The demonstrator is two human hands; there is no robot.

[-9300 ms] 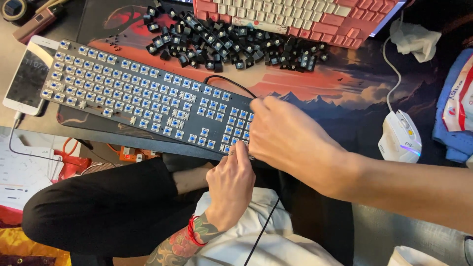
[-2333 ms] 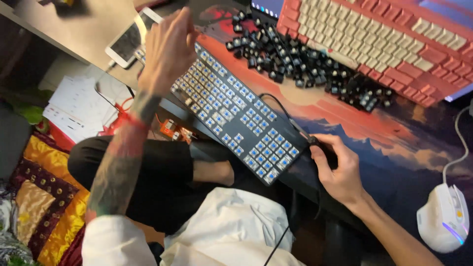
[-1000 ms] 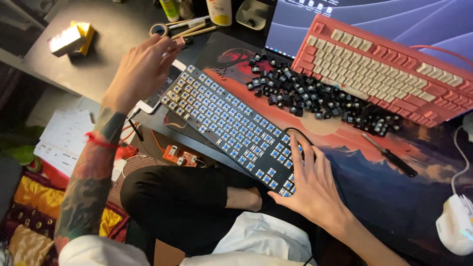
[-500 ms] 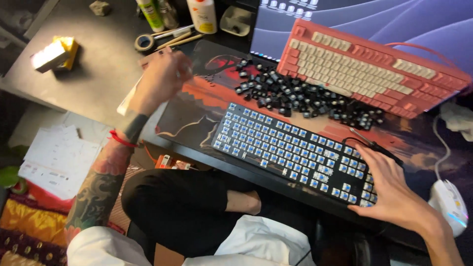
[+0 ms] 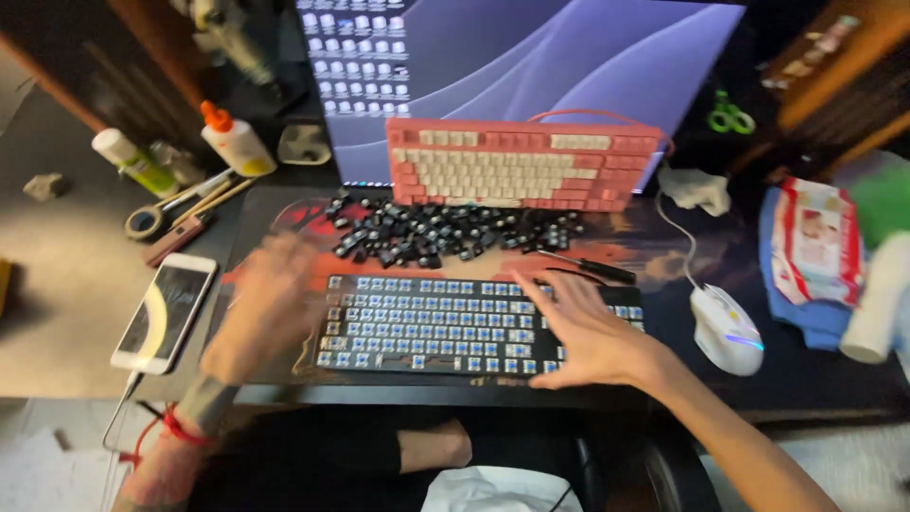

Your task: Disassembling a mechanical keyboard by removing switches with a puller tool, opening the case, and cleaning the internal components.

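A black keyboard [image 5: 445, 324] with its keycaps removed, blue switches exposed, is being kept flat on the dark desk mat [image 5: 664, 256] at the near edge of the desk. The right hand [image 5: 588, 332] is being laid on the keyboard's right part, palm down with the fingers spread open, nothing being gripped. The left hand [image 5: 261, 308] is being held at the keyboard's left end, blurred; its fingers appear loosely open, though whether the keyboard is being touched cannot be told. A pile of loose black keycaps [image 5: 445, 232] is being kept on the mat just behind the keyboard, and a small screwdriver [image 5: 588, 267] is lying between the pile and the right hand. Behind the pile, a pink and cream keyboard [image 5: 517, 166] is being propped in front of a lit monitor [image 5: 531, 57]. A white mouse [image 5: 725, 327] is sitting to the right of the hand, and a white phone [image 5: 166, 311] is lying left of the mat
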